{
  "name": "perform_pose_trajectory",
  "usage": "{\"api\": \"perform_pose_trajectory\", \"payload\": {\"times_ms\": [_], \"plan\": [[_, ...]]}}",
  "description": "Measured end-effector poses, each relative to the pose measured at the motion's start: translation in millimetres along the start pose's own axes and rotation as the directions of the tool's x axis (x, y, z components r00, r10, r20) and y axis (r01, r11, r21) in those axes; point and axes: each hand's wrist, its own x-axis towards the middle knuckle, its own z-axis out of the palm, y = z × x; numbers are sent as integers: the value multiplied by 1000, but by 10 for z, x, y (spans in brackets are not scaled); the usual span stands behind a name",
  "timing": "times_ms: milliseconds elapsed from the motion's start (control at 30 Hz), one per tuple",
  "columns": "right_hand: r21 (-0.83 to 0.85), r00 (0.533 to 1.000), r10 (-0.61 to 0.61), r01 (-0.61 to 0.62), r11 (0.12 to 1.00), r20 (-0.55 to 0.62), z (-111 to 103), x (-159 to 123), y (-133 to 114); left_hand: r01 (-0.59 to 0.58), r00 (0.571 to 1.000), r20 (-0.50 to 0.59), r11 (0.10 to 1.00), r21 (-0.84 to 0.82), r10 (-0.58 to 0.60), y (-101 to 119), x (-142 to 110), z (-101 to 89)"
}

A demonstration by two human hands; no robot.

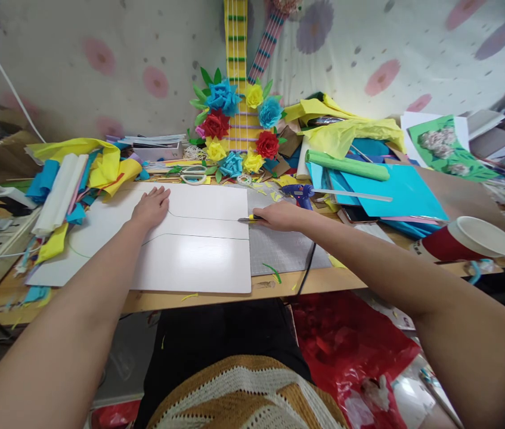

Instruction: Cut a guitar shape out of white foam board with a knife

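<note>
White board (207, 262) outlined, no piece freed; right fingers (265, 213) grip knife (246, 219) at three o'clock, left fingers (161, 202) flat, slightly spread, at twelve.

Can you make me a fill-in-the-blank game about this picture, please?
1. The left hand rests on a board coloured ____.
2. The craft knife in the right hand has its blade pointing toward the person's ____ side.
3. The outside of the cup is mostly ____.

Missing words: white; left; red.
</note>
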Motion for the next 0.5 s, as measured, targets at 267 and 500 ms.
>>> {"api": "perform_pose_trajectory", "payload": {"times_ms": [267,500], "plan": [[-14,1000,8,-8,1000,10,-2,-36,9,-1,1000,-2,1000,0,1,17,-9,-16],[12,1000,2,-2,1000,5,26,-59,34,-8,1000,11,1000,-8,8,18,-18,-27]]}}
